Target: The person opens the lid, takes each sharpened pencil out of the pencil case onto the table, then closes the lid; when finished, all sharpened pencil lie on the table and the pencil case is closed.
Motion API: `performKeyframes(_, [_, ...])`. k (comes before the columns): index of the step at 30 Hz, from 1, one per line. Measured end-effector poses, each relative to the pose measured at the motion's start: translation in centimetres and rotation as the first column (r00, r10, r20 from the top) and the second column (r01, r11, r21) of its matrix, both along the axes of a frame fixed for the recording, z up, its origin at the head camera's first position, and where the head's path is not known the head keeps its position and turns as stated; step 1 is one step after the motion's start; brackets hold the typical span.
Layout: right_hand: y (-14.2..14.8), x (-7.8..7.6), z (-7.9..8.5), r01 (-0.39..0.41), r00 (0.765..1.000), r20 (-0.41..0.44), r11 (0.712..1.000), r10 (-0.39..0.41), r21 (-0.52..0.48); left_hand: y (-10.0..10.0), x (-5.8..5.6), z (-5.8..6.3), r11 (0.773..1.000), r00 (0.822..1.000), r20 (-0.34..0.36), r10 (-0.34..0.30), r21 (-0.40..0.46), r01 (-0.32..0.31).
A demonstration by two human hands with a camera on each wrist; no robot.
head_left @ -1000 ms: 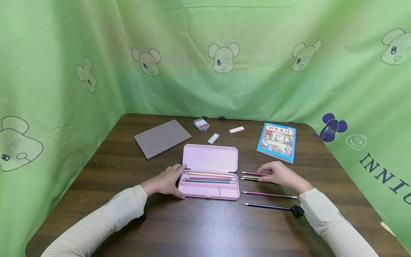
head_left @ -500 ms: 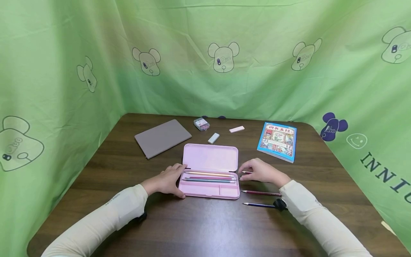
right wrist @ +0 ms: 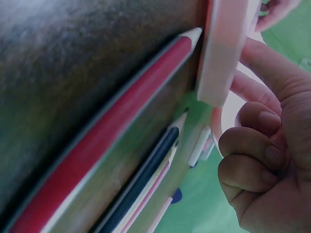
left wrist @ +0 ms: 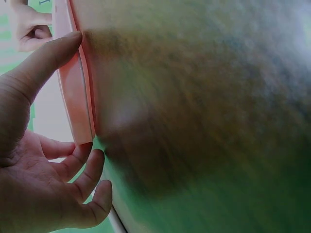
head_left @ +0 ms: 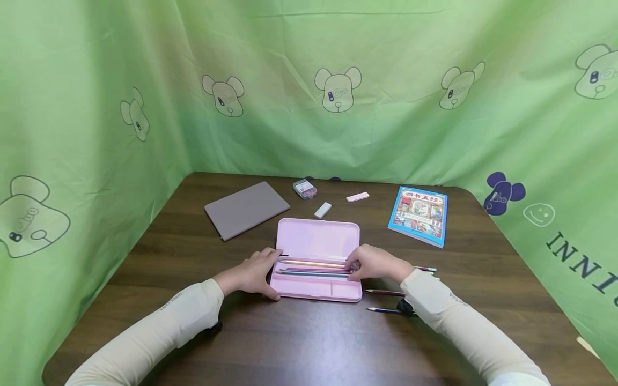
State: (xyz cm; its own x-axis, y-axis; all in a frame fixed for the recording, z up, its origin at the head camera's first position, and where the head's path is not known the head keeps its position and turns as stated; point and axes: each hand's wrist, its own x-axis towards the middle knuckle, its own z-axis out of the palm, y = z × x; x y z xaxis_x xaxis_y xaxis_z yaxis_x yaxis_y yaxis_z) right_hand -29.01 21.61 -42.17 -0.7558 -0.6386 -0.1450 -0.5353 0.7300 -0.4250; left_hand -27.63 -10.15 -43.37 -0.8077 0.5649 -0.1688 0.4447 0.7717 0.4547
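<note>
A pink pencil case [head_left: 299, 288] lies with its lid [head_left: 318, 238] raised at the middle of the table. Gold, pink and green pencils [head_left: 314, 273] lie side by side in its long back compartment. My left hand [head_left: 248, 273] grips the case's left end, thumb at the front corner and fingers toward the hinge. Over the case's right end, my right hand [head_left: 379, 262] pinches at the pencils' right ends with thumb and forefinger. Its other fingers [right wrist: 250, 145] are curled in. In the right wrist view the case wall [right wrist: 221, 63] hides the pinching fingertips.
Right of the case lie a red pencil [right wrist: 112, 126], a dark pencil [right wrist: 146, 179] and, nearest me, a blue pencil [head_left: 383, 310]. Behind are a grey notebook [head_left: 247, 210], small clear box [head_left: 304, 188], white eraser [head_left: 322, 210], pink-and-white bar [head_left: 357, 197] and blue-bordered book [head_left: 419, 214].
My right hand has moved left from the loose pencils on the table to the right end of the case. The left hand has stayed on the case.
</note>
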Motion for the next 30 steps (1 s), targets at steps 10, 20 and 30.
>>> performKeyframes(10, [-0.6, -0.1, -0.3, -0.032, 0.999, 0.010, 0.999, 0.032, -0.004, 0.0, 0.1, -0.2, 1.000, 1.000, -0.005, -0.001, 0.009, 0.001])
performKeyframes(20, [-0.5, -0.3, -0.2, -0.030, 1.000, 0.008, 0.999, 0.030, -0.034, 0.0, 0.0, -0.2, 1.000, 1.000, -0.001, -0.001, 0.011, 0.001])
performKeyframes(30, [0.4, -0.2, 0.6, 0.044, 0.999, -0.007, 0.993, -0.045, -0.110, -0.1, -0.1, -0.2, 1.000, 1.000, 0.001, 0.002, 0.002, -0.002])
